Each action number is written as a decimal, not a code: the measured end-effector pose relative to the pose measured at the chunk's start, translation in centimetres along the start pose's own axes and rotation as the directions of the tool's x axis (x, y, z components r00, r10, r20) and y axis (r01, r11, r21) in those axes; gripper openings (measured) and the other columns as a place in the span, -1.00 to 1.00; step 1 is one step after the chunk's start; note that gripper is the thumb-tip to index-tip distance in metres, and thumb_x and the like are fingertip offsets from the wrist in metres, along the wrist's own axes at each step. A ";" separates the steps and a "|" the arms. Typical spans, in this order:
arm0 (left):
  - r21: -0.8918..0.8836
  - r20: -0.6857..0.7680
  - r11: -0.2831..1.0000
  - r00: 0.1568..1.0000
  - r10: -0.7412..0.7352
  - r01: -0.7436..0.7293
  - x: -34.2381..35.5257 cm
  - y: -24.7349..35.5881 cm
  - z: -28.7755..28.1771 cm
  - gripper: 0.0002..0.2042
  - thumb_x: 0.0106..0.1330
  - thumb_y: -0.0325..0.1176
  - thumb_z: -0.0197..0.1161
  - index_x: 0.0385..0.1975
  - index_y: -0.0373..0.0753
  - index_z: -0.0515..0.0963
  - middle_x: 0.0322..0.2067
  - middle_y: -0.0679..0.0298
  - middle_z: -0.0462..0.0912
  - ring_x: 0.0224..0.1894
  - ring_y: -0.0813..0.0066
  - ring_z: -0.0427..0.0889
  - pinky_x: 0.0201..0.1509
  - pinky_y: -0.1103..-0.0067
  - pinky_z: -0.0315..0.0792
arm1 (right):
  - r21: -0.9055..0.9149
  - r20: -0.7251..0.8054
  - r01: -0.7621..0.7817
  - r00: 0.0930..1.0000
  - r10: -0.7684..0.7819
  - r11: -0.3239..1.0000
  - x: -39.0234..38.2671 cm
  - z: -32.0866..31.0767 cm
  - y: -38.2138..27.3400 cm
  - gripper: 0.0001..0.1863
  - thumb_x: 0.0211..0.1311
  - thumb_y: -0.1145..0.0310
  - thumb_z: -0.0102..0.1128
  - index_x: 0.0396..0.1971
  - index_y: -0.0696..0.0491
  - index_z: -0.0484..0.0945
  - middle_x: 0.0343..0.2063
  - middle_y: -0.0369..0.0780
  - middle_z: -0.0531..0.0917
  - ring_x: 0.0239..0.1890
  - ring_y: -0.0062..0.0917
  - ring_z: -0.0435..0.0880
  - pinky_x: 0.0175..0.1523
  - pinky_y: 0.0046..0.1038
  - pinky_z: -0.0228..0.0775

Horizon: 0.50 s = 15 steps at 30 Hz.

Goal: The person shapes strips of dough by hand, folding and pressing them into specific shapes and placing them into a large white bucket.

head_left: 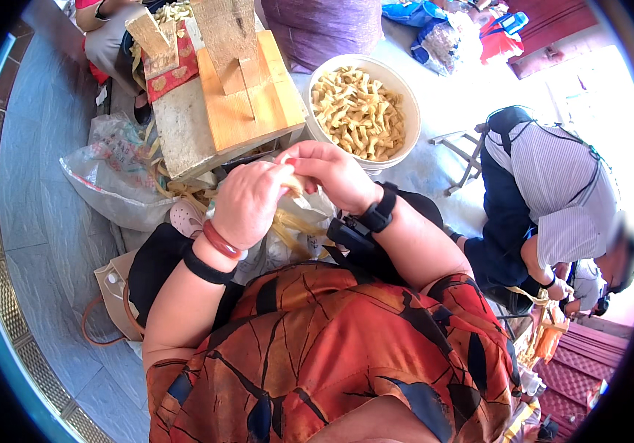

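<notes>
My left hand (249, 201) and my right hand (338, 176) meet in front of my chest, fingertips pinched together. Between them is a small pale yellow folded strip (295, 187), mostly hidden by the fingers. More yellow strips (287, 230) lie across my lap on clear plastic. Just beyond my right hand stands a white bucket (411, 127), filled with knotted pale yellow pieces (357, 111). Past my left hand, a wooden board (232, 122) rests on a low table, with an upright plank (225, 44) and a thin rod on it.
A clear plastic bag (110, 181) and a beige handbag (116, 292) are on the floor at left. Behind the bucket is a purple sack (324, 33). One person (560, 166) bends over similar strips at right; another person's leg (107, 52) shows at far left.
</notes>
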<state>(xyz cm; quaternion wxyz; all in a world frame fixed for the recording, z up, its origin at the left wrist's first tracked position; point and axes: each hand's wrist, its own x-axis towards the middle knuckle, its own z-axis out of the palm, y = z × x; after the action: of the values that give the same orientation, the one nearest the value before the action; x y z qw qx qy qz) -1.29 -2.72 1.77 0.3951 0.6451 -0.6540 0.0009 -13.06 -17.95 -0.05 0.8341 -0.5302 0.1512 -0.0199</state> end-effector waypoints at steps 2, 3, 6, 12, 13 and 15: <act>-0.108 -0.098 0.986 0.986 -0.135 0.125 -0.3 -0.4 0.7 -0.69 0.05 -0.62 0.24 -0.17 -0.28 0.44 -0.37 0.15 0.55 -0.27 0.15 0.58 -0.17 0.42 0.46 | -0.253 -0.047 0.172 0.981 -0.190 0.952 -1.0 1.7 -1.1 -0.68 0.20 0.58 0.03 -0.02 0.23 0.47 -0.32 -0.25 0.61 -0.37 -0.63 0.54 -0.24 -0.56 0.42; -0.163 -0.140 0.969 0.968 -0.207 0.183 -0.6 -0.6 1.2 -0.71 0.04 -0.63 0.24 -0.20 -0.28 0.45 -0.38 0.14 0.55 -0.28 0.14 0.58 -0.18 0.43 0.46 | -0.652 -0.001 0.204 0.963 -0.270 0.730 -1.8 2.6 -2.3 -0.59 0.07 0.64 0.05 0.01 0.24 0.43 -0.33 -0.15 0.60 -0.31 -0.42 0.59 -0.17 -0.42 0.44; -0.622 -0.012 0.675 0.858 -0.514 0.396 -1.7 -1.0 2.9 -0.81 0.21 -0.59 0.21 -0.19 -0.30 0.48 -0.28 0.30 0.56 -0.20 0.45 0.54 -0.09 0.56 0.42 | -0.865 0.117 0.377 0.794 -0.597 0.331 -2.1 3.4 -1.8 -0.67 -0.04 0.65 0.09 -0.18 0.16 0.45 -0.38 -0.08 0.55 -0.32 -0.22 0.56 -0.22 -0.30 0.42; -0.889 0.454 -0.191 0.753 -0.476 0.415 -2.2 -1.2 2.1 -0.82 0.34 -0.44 0.18 -0.10 -0.27 0.51 -0.21 0.41 0.57 -0.16 0.65 0.49 -0.02 0.69 0.35 | -0.847 -0.036 0.271 0.829 -0.559 0.457 -2.2 2.2 -1.3 -0.87 -0.03 0.63 0.17 -0.45 0.11 0.47 -0.46 -0.15 0.55 -0.46 -0.33 0.57 -0.31 -0.39 0.43; -0.916 0.396 -0.151 0.768 -0.504 0.373 -2.2 -1.0 2.3 -0.82 0.34 -0.44 0.18 -0.10 -0.27 0.51 -0.21 0.41 0.57 -0.17 0.66 0.49 -0.03 0.69 0.36 | -0.808 0.030 0.330 0.851 -0.524 0.489 -2.3 2.2 -2.0 -0.88 0.00 0.62 0.15 -0.41 0.14 0.49 -0.45 -0.17 0.56 -0.42 -0.37 0.60 -0.29 -0.41 0.45; -0.945 0.275 -0.008 0.785 -0.556 0.326 -2.5 -1.0 2.6 -0.82 0.34 -0.43 0.18 -0.11 -0.27 0.52 -0.21 0.41 0.56 -0.18 0.69 0.48 -0.05 0.71 0.36 | -0.772 0.154 0.453 0.814 -0.559 0.446 -2.1 2.1 -2.5 -0.88 0.03 0.55 0.21 -0.38 0.16 0.50 -0.44 -0.18 0.58 -0.40 -0.41 0.61 -0.30 -0.47 0.45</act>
<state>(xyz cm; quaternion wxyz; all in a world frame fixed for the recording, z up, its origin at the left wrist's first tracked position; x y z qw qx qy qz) -2.14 -2.11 -1.82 0.7455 0.4057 -0.2181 -0.4818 -14.21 -16.74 3.47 0.4622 -0.8551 0.0300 -0.2328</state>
